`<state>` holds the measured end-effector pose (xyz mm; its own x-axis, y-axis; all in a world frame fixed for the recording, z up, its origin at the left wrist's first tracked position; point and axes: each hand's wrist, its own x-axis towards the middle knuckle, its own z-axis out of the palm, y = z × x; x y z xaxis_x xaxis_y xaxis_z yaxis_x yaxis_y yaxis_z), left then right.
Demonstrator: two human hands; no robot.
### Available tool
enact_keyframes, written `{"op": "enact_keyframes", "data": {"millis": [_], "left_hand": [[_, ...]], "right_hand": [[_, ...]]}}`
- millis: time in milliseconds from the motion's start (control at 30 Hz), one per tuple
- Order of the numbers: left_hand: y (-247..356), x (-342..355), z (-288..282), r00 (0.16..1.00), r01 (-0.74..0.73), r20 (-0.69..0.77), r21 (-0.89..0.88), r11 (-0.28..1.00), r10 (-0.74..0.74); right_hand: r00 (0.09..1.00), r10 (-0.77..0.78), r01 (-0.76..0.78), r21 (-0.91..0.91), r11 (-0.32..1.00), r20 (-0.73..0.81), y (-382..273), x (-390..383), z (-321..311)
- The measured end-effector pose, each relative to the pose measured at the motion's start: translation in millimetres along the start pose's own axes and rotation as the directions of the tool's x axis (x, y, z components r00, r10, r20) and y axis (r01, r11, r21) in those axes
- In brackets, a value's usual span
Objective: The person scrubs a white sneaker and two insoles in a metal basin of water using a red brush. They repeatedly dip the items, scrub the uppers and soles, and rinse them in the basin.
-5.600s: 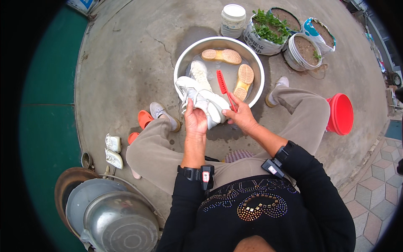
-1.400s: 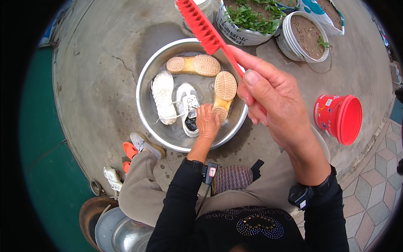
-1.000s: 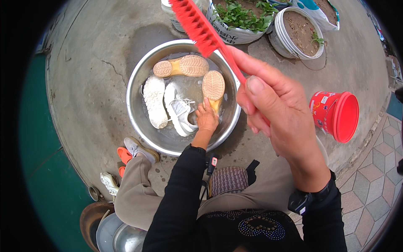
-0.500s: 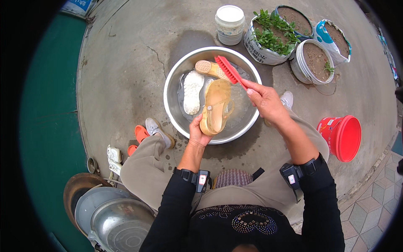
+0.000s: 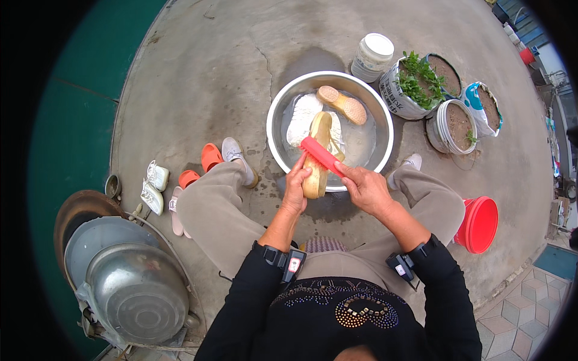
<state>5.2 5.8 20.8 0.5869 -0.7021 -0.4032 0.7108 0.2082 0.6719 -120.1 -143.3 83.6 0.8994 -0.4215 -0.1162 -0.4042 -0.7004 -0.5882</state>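
A round metal basin (image 5: 280, 114) of water stands on the concrete in front of me. My left hand (image 5: 296, 188) grips a tan shoe (image 5: 317, 157) sole-up over the basin's near rim. My right hand (image 5: 366, 188) holds a red scrubbing brush (image 5: 322, 155) laid across that sole. In the water lie a white shoe (image 5: 303, 118) and a second tan shoe (image 5: 342, 104), also sole-up.
Behind the basin stand a white lidded jar (image 5: 372, 57), two plant pots (image 5: 415, 83) (image 5: 451, 125) and a bag of soil (image 5: 484, 108). A red bucket (image 5: 478, 224) lies at right. Orange slippers (image 5: 201, 165), small white shoes (image 5: 153, 186) and stacked metal pots (image 5: 129, 283) are at left.
The brush came down from high in my right hand onto the tan shoe. My left hand lifted that shoe from the water to the basin's near edge.
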Motion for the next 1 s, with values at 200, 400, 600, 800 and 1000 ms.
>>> {"op": "enact_keyframes", "data": {"millis": [200,400,600,800,1000], "left_hand": [[0.4,-7.0,-0.5,0.991,0.119,0.07,-0.137,0.983,-0.11],[3.1,-5.3,-8.9,0.985,0.166,0.096,-0.258,0.952,-0.146],[2.4,-9.4,-7.1,0.959,0.267,0.179,-0.33,0.905,-0.218],[6.7,-6.3,-10.4,0.926,0.372,0.254,-0.49,0.788,-0.279],[2.5,-6.0,-10.2,0.892,0.446,0.306,-0.479,0.755,-0.333]], "right_hand": [[0.964,0.195,-0.22,-0.127,0.967,-0.181,-17.0,28.9,-18.8],[0.994,0.103,-0.106,-0.088,0.99,-0.03,-17.4,-1.2,2.1],[0.918,0.334,-0.294,0.2,0.935,-0.213,35.1,31.8,-5.2],[0.972,0.076,-0.034,0.186,0.982,-0.222,7.9,6.9,11.4],[0.943,0.305,-0.308,-0.003,0.951,-0.136,2.9,13.1,-12.1]]}}
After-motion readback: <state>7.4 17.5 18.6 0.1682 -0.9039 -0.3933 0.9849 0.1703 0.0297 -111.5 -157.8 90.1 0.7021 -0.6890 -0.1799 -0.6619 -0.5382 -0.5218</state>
